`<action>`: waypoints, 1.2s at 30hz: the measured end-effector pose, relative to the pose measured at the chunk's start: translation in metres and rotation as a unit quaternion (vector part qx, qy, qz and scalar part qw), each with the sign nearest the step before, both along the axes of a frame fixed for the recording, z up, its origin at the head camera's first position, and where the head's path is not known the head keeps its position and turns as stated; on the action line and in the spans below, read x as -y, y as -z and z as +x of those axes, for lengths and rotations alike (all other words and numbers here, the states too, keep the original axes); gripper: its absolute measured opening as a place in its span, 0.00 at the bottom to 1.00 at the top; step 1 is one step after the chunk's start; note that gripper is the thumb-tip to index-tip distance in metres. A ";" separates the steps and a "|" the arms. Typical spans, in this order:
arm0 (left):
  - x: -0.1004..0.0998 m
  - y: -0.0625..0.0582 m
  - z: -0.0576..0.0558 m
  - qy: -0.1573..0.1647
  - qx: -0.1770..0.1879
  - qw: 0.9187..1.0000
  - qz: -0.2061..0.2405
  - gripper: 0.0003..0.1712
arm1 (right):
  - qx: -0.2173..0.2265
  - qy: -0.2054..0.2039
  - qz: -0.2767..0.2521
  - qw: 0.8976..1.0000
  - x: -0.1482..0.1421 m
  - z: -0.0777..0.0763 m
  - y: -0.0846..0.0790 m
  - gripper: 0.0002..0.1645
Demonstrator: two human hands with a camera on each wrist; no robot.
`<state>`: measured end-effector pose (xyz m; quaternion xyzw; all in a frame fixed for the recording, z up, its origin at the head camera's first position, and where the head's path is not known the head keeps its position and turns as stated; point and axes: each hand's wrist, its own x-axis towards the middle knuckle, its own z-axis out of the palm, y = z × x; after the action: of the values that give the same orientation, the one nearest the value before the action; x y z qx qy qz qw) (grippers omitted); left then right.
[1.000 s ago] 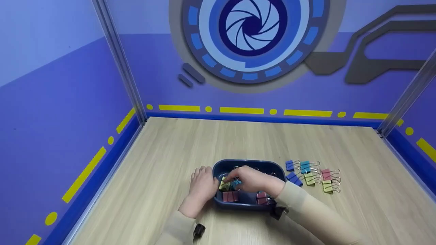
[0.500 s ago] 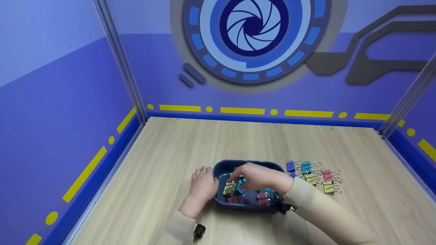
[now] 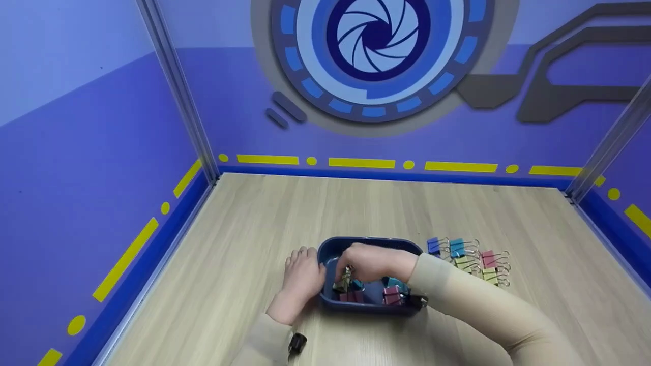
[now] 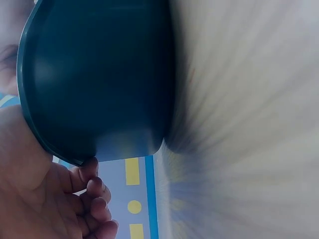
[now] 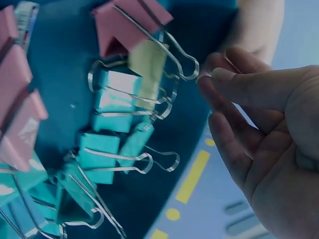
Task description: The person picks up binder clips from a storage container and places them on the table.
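Binder clips (image 3: 392, 295) lie inside the dark blue bin (image 3: 366, 307), just below the centre of the head view, ringed by its raised rim. Nearest, at the frame's lower edge, bare tabletop (image 3: 351, 338) opens between the left sleeve (image 3: 264, 340) and the right sleeve (image 3: 473, 290); the latter crosses the bin's right end and closes off that side. Past it, right of centre, another group of clips (image 3: 457, 247) lies on the wood, partly hidden by the sleeve. Open wood stretches left of the left hand (image 3: 303, 274) and from the bin's far rim up to the back wall (image 3: 229, 112). Compared with half a second ago, the right hand (image 3: 376, 262) has shifted leftward, covering more of the bin's contents; against a second ago, the yellow-green clip (image 5: 145, 62) and the pink clip (image 5: 113, 30) sit slightly farther right. Both are at the bin's lower left in the head view, right under the right hand's fingertips; its thumb and forefinger are close together beside the pink clip's wire loop, but I cannot tell whether they pinch it. Teal clips (image 5: 99, 142) lie next to them. The left hand's fingers are relaxed, the hand resting against the bin's left rim.
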<state>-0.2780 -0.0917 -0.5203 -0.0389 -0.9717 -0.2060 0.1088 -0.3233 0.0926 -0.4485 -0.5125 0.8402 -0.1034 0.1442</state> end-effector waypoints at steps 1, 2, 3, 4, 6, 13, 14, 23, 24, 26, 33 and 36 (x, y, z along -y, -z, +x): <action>0.000 0.000 0.000 0.000 0.002 1.000 0.003 0.15 | -0.001 -0.004 0.006 1.000 0.000 0.000 0.001 0.28; 0.000 0.000 0.000 0.000 0.004 1.000 0.005 0.15 | -0.004 -0.009 0.013 1.000 0.000 0.001 0.002 0.29; 0.000 0.000 -0.001 -0.001 0.004 1.000 0.007 0.15 | -0.008 -0.012 0.018 1.000 -0.001 0.001 0.003 0.30; 0.000 -0.001 0.000 -0.001 0.005 1.000 0.007 0.15 | -0.010 -0.013 0.023 1.000 -0.002 0.000 0.003 0.30; 0.000 -0.001 -0.001 -0.003 0.004 1.000 0.006 0.15 | -0.013 -0.017 0.029 0.999 -0.003 0.000 0.004 0.30; -0.001 -0.001 -0.001 -0.005 0.005 1.000 0.011 0.15 | -0.024 -0.011 0.024 0.999 -0.010 -0.005 0.006 0.15; -0.001 -0.001 -0.001 -0.004 0.006 1.000 0.012 0.15 | -0.022 -0.006 0.019 1.000 -0.011 -0.006 0.006 0.13; -0.001 -0.001 0.000 -0.005 -0.002 1.000 0.011 0.17 | 0.051 0.083 -0.056 0.994 -0.012 -0.016 0.009 0.05; -0.001 -0.001 0.000 -0.005 -0.002 1.000 0.010 0.16 | 0.065 0.103 -0.061 0.991 -0.011 -0.016 0.009 0.04; -0.001 -0.001 0.000 -0.003 -0.001 1.000 0.013 0.16 | 0.102 0.157 -0.062 0.980 -0.009 -0.015 0.008 0.05; 0.000 -0.002 0.000 -0.004 0.008 1.000 0.017 0.16 | 0.207 0.254 -0.048 0.944 -0.002 -0.004 0.009 0.05; 0.000 -0.002 0.000 -0.005 0.009 1.000 0.018 0.16 | 0.173 0.218 -0.032 0.960 -0.001 -0.001 0.008 0.05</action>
<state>-0.2778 -0.0916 -0.5179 -0.0305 -0.9690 -0.2229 0.1018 -0.3245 0.0938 -0.4569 -0.2958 0.8898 -0.2466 0.2447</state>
